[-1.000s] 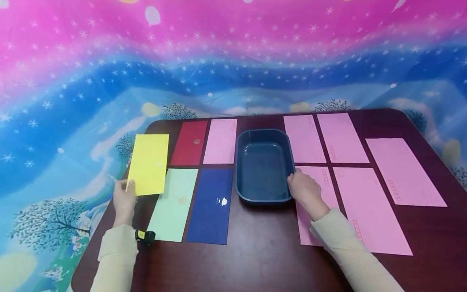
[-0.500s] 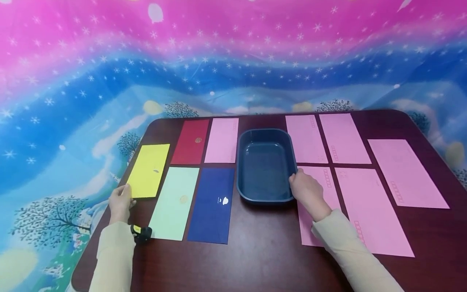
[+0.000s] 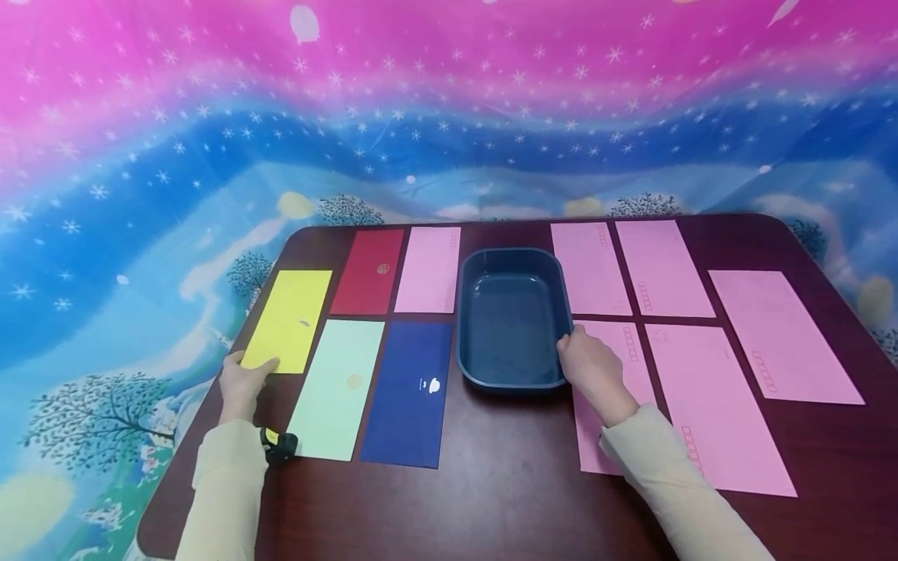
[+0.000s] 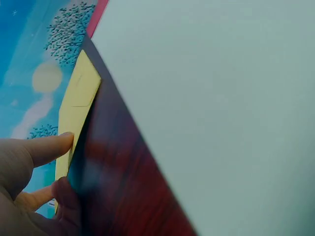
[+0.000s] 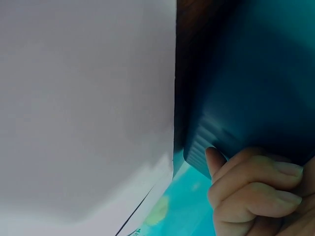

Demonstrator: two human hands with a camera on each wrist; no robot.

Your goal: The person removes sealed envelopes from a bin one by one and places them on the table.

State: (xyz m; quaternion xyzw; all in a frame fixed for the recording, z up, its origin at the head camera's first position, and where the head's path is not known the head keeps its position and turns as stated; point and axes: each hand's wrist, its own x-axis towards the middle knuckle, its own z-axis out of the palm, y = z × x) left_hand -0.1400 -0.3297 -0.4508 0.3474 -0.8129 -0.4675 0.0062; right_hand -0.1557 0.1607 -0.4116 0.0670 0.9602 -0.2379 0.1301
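Note:
In the head view, my left hand [image 3: 244, 382] is at the near-left end of a yellow envelope [image 3: 291, 319] lying beside the other envelopes. Its thumb is spread away from the fingers along the near edge. The left wrist view has the thumb [image 4: 59, 143] and fingers around the near end of the same yellow envelope [image 4: 78, 98]. My right hand [image 3: 592, 370] grips the right rim of a dark blue plastic basin [image 3: 514, 382], which holds nothing. Curled fingers [image 5: 251, 187] show against the basin [image 5: 256, 98] in the right wrist view.
Left of the basin lie a red envelope [image 3: 368, 273], a pink envelope [image 3: 428, 269], a mint green envelope [image 3: 340, 389] and a blue envelope [image 3: 407, 397]. Several pink envelopes [image 3: 722, 413] cover the right side. A patterned cloth [image 3: 449, 117] hangs behind the brown table [image 3: 505, 483].
My left hand has lowered the yellow envelope onto the table at the left and nudged it slightly; its thumb is now spread wide. The right hand and the basin have stayed put.

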